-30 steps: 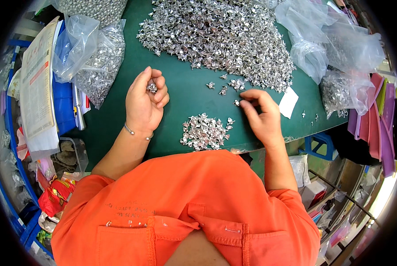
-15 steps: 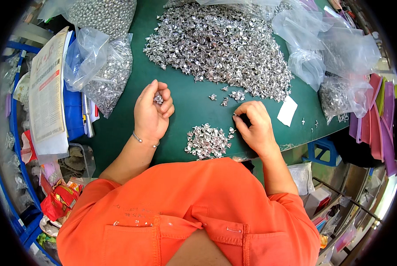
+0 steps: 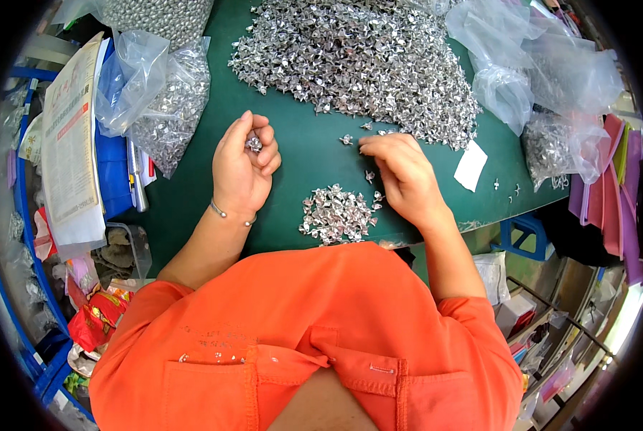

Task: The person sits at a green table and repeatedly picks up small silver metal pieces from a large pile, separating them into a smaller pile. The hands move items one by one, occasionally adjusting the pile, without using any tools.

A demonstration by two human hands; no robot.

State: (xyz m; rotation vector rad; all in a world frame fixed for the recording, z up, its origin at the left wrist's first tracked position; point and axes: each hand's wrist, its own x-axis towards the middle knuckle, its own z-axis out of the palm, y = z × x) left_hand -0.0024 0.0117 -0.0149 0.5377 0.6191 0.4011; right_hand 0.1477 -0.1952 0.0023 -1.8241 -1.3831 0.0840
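My left hand (image 3: 244,165) is raised over the green table with its palm up. Its curled fingers hold a few small silver metal pieces (image 3: 254,144), pronged like little flowers. My right hand (image 3: 406,176) reaches over the table with its palm down and its fingers partly bent, the thumb apart from them. Its fingertips hang close to a few loose pieces (image 3: 346,139); whether they touch one is hidden. One single piece (image 3: 369,176) lies beside the thumb. Nearer me is a small pile of the same pieces (image 3: 336,217).
A large heap of silver pieces (image 3: 364,65) covers the far table. Filled plastic bags stand at the left (image 3: 170,104) and right (image 3: 547,147). A white paper scrap (image 3: 470,166) lies right of my hand. A newspaper (image 3: 70,144) hangs at the left; a blue stool (image 3: 524,237) stands below the right edge.
My right hand has moved away from the small pile, out toward the loose pieces, and its pinch has loosened. A piece now lies beside its thumb. My left hand keeps its hold.
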